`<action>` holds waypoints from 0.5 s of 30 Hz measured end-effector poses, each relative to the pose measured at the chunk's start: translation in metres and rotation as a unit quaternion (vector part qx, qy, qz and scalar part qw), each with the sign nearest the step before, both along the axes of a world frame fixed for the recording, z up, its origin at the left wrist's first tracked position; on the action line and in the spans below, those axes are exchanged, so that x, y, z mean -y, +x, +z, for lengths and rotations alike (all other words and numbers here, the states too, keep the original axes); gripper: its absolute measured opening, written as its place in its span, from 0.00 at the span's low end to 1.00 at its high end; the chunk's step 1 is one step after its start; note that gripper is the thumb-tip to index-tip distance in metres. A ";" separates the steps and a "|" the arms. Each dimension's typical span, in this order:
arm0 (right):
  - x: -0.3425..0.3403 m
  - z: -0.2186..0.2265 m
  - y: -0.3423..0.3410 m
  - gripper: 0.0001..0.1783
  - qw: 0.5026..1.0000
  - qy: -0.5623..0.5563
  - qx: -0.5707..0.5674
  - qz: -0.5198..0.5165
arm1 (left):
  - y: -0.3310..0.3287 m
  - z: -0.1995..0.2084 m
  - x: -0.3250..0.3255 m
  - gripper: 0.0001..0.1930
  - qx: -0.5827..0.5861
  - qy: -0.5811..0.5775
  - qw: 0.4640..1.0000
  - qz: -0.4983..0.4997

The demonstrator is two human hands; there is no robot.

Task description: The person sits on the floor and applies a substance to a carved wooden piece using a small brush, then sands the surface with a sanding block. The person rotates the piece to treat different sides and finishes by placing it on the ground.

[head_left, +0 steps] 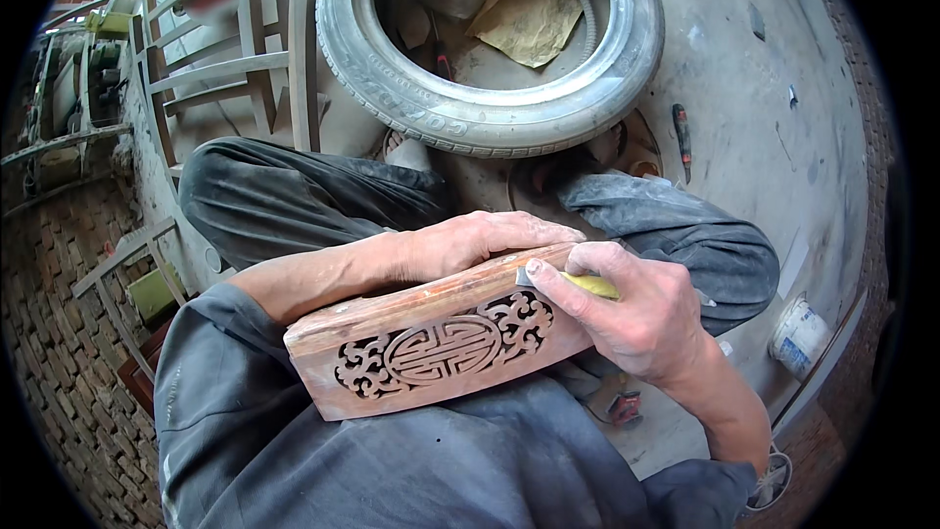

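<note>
A carved reddish-brown wooden panel (446, 348) lies tilted across my lap. Its face has a round openwork medallion flanked by pierced scrolls, and a thick moulding forms its upper edge. My left hand (480, 238) reaches over the far side and holds the panel along that moulding; its thumb and fingertips are partly hidden. At the right end, my right hand (632, 309) is closed on a small yellow and grey piece that looks like folded sandpaper (595, 285). The thumb presses its grey end against the panel near the moulding.
Beyond my crossed legs lies a tyre (490, 122) with a yellowish sheet (529, 15) inside. A screwdriver (682, 142) rests on the floor at right, farther from me than a white bucket (798, 338). Wooden chair frames (304, 69) stand at left. A red-and-black object (624, 409) lies near my right forearm.
</note>
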State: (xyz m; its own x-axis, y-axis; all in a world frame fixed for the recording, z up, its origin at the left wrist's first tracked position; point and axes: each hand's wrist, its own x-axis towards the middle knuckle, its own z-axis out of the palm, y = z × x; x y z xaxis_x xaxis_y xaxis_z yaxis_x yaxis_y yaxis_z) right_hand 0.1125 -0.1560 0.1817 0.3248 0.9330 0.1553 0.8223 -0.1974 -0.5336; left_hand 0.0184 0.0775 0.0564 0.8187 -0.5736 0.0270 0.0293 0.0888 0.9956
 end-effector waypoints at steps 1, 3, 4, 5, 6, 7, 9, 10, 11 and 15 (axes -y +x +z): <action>0.000 0.001 0.000 0.26 1.000 -0.004 0.007 0.004 | 0.000 0.001 0.000 0.37 -0.001 -0.001 1.000 0.000; 0.008 -0.002 0.005 0.26 1.000 0.006 0.017 -0.009 | -0.001 0.001 0.001 0.37 0.009 0.000 1.000 0.004; 0.010 -0.004 0.007 0.26 1.000 0.011 0.022 -0.015 | -0.002 -0.001 0.001 0.37 0.020 0.003 1.000 0.009; 0.009 -0.006 0.006 0.26 1.000 0.016 0.019 -0.013 | -0.002 -0.001 0.000 0.37 0.032 0.006 0.999 0.013; 0.008 -0.007 0.004 0.25 1.000 0.020 0.016 -0.011 | -0.002 -0.002 0.000 0.37 0.030 0.006 0.999 0.014; 0.006 -0.006 0.002 0.25 1.000 0.022 0.013 -0.011 | -0.001 -0.002 0.000 0.37 0.029 0.003 1.000 0.012; -0.001 0.000 -0.006 0.25 1.000 0.006 0.017 -0.003 | 0.002 0.000 0.001 0.37 0.031 0.001 0.999 0.007; -0.003 0.001 -0.008 0.25 1.000 0.001 0.018 0.003 | 0.002 0.002 0.001 0.37 0.034 0.004 0.999 0.004; 0.000 -0.001 -0.005 0.25 1.000 0.011 0.019 0.001 | 0.002 0.003 0.001 0.37 0.037 0.006 0.999 0.002; 0.009 -0.012 0.002 0.27 0.999 0.039 0.015 -0.006 | 0.003 -0.002 0.002 0.37 0.056 -0.001 0.998 0.002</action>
State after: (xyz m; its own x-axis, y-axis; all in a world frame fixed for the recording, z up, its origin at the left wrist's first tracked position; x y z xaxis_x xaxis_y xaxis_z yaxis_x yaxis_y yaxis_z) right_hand 0.1141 -0.1648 0.1701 0.3305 0.9134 0.2377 0.8356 -0.1661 -0.5237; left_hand 0.0219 0.0756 0.0543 0.8131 -0.5696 0.1198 -0.0834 0.0897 0.9925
